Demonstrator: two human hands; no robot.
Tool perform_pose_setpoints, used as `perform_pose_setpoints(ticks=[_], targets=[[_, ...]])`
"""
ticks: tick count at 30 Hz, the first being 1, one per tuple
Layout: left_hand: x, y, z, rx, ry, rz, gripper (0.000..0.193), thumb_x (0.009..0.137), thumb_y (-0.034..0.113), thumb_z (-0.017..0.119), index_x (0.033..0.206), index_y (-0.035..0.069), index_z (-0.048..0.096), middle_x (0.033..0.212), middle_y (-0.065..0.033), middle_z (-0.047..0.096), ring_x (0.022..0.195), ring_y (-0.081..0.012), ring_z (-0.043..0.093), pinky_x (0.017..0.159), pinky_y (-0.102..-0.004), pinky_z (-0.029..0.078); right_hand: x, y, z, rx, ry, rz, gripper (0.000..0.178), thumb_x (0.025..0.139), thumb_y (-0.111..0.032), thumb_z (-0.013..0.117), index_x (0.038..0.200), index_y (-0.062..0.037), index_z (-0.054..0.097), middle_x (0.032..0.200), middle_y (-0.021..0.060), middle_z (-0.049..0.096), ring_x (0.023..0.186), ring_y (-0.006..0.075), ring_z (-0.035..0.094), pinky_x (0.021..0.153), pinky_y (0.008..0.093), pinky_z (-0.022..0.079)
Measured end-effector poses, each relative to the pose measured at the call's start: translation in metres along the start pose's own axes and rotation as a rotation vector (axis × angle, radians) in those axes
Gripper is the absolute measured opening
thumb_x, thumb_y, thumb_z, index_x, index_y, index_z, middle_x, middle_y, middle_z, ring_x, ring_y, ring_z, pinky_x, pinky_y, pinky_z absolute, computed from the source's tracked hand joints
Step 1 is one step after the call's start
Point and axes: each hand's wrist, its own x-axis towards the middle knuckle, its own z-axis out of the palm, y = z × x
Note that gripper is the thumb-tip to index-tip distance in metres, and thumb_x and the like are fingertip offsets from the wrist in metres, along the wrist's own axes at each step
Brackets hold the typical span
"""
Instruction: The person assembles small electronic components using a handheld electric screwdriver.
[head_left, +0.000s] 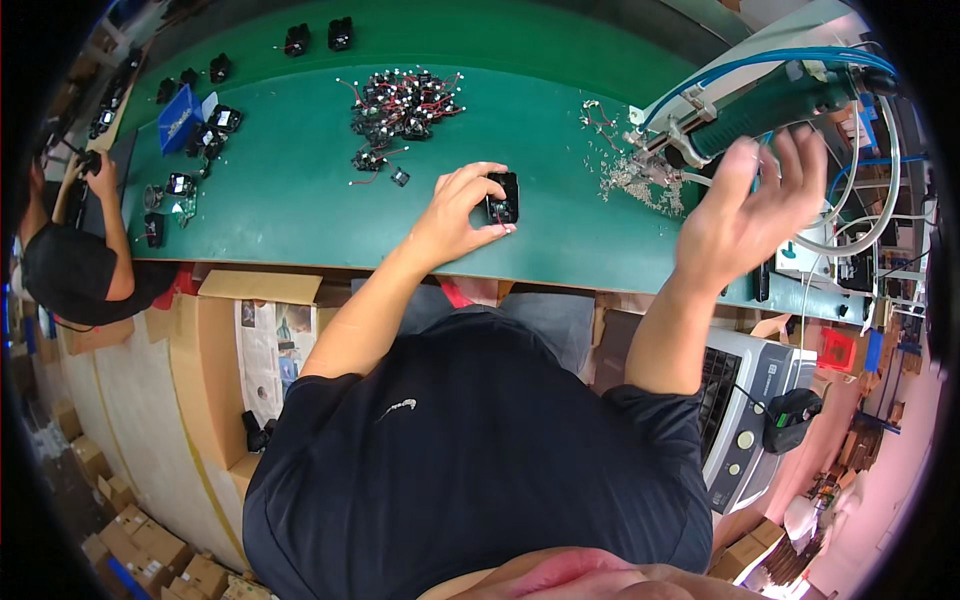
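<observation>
My left hand rests on the green table and grips a small black plastic housing between thumb and fingers. The housing's open side faces up, and small parts show inside. My right hand is raised at the right with its fingers apart, slightly blurred. Nothing shows in its grasp. Just beyond it lies a dark green power screwdriver on a metal mount, with blue air hoses. By the tool's tip, many small pale pieces, perhaps screws, lie scattered.
A heap of small black parts with red wires lies further back on the table. At left are a blue bin and several black housings. Another person works at far left. A grey machine stands beside me at right.
</observation>
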Motion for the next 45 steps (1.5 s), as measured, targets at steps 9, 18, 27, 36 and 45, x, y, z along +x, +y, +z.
perform_pose_setpoints(ticks=[9,18,27,36,45], targets=[[-0.002,0.005,0.001,0.087,0.004,-0.005,0.040,0.069,0.024,0.091,0.100,0.012,0.070,0.136,-0.0082,0.059,0.119,-0.0275,0.059,0.099,-0.0415,0.042,0.009,0.004,0.031,0.563,-0.230,0.642,0.079,0.107,-0.067,0.024,0.136,0.0016,0.051,0.100,0.0143,0.065,0.084,0.0204,0.061,0.081,0.0365,0.053],[-0.002,0.008,0.000,0.105,-0.013,-0.034,0.035,0.069,0.028,0.091,0.093,0.010,0.073,0.135,-0.0077,0.058,0.120,-0.0269,0.057,0.099,-0.0407,0.041,-0.042,-0.027,0.053,0.841,-0.172,0.746,0.107,0.090,-0.090,0.023,0.130,0.0048,0.052,0.090,0.0143,0.063,0.070,0.0217,0.061,0.062,0.0324,0.054],[-0.001,0.008,-0.001,0.099,-0.022,-0.045,0.038,0.071,0.029,0.090,0.098,0.008,0.075,0.134,-0.0073,0.058,0.118,-0.0271,0.057,0.098,-0.0396,0.041,-0.062,-0.022,0.061,0.910,-0.127,0.818,0.117,0.083,-0.097,0.018,0.123,0.0063,0.055,0.071,0.0125,0.059,0.060,0.0210,0.059,0.057,0.0301,0.051],[-0.001,0.008,-0.001,0.095,-0.038,-0.053,0.036,0.071,0.028,0.090,0.096,0.008,0.075,0.130,-0.0077,0.059,0.116,-0.0265,0.058,0.098,-0.0395,0.041,-0.067,-0.025,0.060,0.902,-0.152,0.850,0.116,0.082,-0.097,0.019,0.122,0.0058,0.055,0.072,0.0126,0.059,0.059,0.0214,0.059,0.057,0.0308,0.052],[0.001,0.011,-0.003,0.060,-0.050,-0.078,0.035,0.072,0.029,0.090,0.095,0.007,0.075,0.128,-0.0084,0.059,0.117,-0.0262,0.058,0.098,-0.0394,0.041,-0.068,-0.022,0.060,0.890,-0.179,0.837,0.117,0.081,-0.098,0.019,0.122,0.0049,0.055,0.072,0.0124,0.058,0.059,0.0214,0.058,0.056,0.0311,0.052]])
